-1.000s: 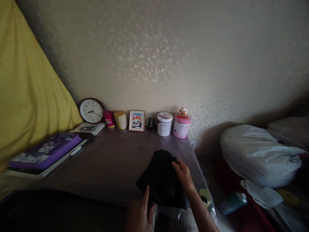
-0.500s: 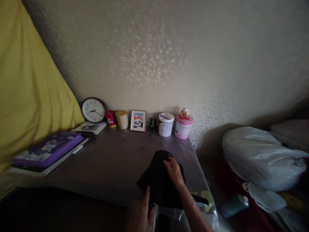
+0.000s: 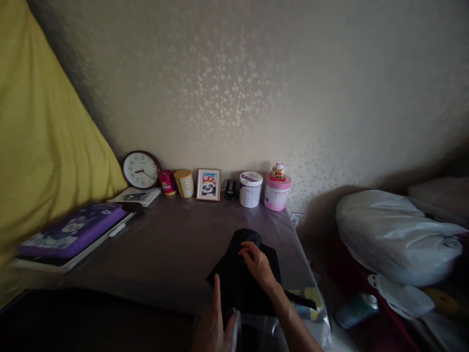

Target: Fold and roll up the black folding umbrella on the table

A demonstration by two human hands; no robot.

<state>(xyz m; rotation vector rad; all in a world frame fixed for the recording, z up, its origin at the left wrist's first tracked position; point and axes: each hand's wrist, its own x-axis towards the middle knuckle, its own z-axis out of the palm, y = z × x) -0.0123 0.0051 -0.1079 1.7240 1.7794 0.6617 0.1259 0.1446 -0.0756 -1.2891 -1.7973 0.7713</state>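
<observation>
A black cloth thing (image 3: pixel 238 274) that looks like a loosely closed folding umbrella lies on the near right of the table, with pointed loose panels and a dark strap (image 3: pixel 302 300) reaching out to the right. My right hand (image 3: pixel 256 264) is on top of the fabric, fingers bent and pinched against it. At the near end, my left hand (image 3: pixel 216 318) is wrapped around the umbrella's end, its index finger stretched along the cloth and its thumb bent. That hand is slightly blurred, and what lies in its palm is hidden.
Along the wall stand a clock (image 3: pixel 141 169), a picture frame (image 3: pixel 208 185), a white tub (image 3: pixel 251 189) and a pink-lidded tub (image 3: pixel 277 194) bearing a cat figurine. A purple case (image 3: pixel 73 230) lies left. Beyond the table's right edge are a white bag (image 3: pixel 395 234) and a spray can (image 3: pixel 357 310).
My right hand has shifted slightly left over the black fabric, its fingers more curled. The left index finger has moved a little left and up. The view has shifted slightly.
</observation>
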